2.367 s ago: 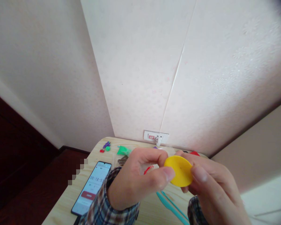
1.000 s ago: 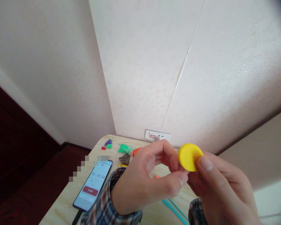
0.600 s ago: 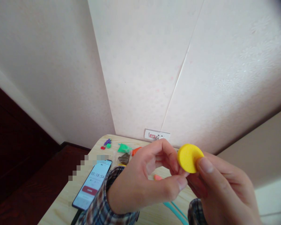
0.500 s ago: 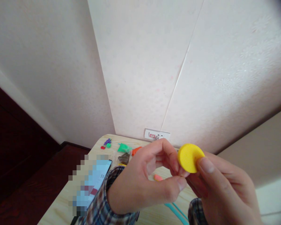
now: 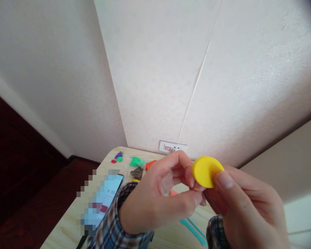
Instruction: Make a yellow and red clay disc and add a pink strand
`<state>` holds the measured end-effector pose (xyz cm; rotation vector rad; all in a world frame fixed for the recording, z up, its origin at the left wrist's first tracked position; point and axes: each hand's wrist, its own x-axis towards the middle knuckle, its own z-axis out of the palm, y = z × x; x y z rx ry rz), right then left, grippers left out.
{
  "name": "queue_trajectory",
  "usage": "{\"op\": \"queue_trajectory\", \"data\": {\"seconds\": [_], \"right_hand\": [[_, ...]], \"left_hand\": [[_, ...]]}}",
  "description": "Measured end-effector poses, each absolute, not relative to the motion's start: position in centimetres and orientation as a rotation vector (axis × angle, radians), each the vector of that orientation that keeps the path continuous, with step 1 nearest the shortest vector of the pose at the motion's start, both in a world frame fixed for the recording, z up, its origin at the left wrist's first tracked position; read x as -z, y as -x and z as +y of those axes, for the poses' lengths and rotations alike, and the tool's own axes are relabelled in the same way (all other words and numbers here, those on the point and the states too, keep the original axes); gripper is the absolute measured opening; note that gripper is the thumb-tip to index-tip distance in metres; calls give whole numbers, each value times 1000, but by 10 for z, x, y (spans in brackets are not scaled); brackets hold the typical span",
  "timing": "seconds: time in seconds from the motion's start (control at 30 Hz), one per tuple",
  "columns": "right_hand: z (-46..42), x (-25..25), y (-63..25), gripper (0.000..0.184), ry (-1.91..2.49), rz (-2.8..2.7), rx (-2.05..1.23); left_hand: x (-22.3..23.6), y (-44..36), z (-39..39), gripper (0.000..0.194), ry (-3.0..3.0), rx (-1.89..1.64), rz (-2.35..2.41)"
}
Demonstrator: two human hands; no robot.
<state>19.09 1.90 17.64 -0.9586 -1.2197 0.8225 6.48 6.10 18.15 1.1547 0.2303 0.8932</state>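
Note:
A round, flat yellow modelling clay disc (image 5: 206, 172) is held up above the table, a shallow dent showing near its right side. My right hand (image 5: 248, 204) pinches its right edge, thumb on the near face and fingers behind. At the disc's left and lower edge are the curled fingers of my left hand (image 5: 168, 193), index fingertip against the rim and thumb below. Beneath the hands, partly covered, lie turquoise modelling tools (image 5: 194, 231) and a pinkish-orange piece (image 5: 173, 193).
On the wooden table (image 5: 64, 224) are small purple, red and green clay fruits (image 5: 118, 155), a green packet (image 5: 137, 162), an orange packet (image 5: 150, 165) and a dark brown one (image 5: 136, 173). A phone (image 5: 103, 200) lies by my left sleeve. A wall socket (image 5: 172, 146) sits behind.
Both hands and the yellow clay disc have shifted slightly left and up in view. The disc is still held in much the same way.

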Motion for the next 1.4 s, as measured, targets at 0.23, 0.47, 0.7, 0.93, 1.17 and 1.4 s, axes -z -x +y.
{"op": "queue_trajectory", "data": {"seconds": [0.23,0.47,0.7,0.93,1.17,1.4], "right_hand": [[19,-178,-190,30,936,-1234,-849],[18,-178,-187,31,981,-1225,-854],[18,-176,-188,27,980,-1246,-847],[16,-175,-187,28,1078,-1260,-773],[16,-178,-191,43,1028,-1309,-814],[17,-182,-192,39,1084,-1261,-794]], "left_hand": [[-182,-62,62,17,-1166,-886,214],[-182,-58,60,17,-1175,-879,255],[-185,-53,61,13,-1315,-900,331],[-190,-50,61,15,-1472,-963,494],[-188,-49,62,16,-1504,-954,498],[-189,-48,62,14,-1504,-945,510]]}}
